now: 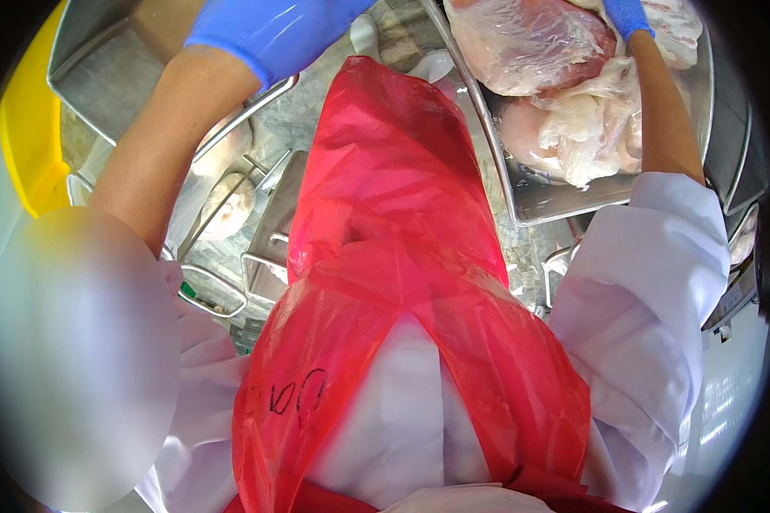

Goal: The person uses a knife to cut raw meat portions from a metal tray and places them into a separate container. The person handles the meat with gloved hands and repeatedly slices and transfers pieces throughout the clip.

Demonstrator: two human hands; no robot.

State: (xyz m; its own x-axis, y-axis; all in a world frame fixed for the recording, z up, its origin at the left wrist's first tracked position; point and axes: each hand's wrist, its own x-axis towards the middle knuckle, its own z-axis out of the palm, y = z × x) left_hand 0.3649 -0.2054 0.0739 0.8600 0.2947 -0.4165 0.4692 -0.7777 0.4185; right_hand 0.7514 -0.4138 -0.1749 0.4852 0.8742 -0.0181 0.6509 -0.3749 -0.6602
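Your left grip [278, 34]: blue-gloved; fingers cut off by the upper edge; I cannot tell whether spread or pressed together.

Your right grip [629, 17]: blue-gloved, at the upper edge; fingers mostly out of view; spread or pinching, I cannot tell.

Large cut of raw meat [530, 43]: red with whitish covering; just left of your right grip.

Paler piece of meat [573, 124]: ragged whitish membrane; nearer your body than that grip, beside your forearm.

Metal pan [565, 205]: holds both cuts; your right forearm crosses it.

Second metal pan [103, 85]: left of your left grip.

Yellow object [30, 128]: farther left, partly visible.

Red apron [393, 171]: yours, translucent; between your grips, toward your body.
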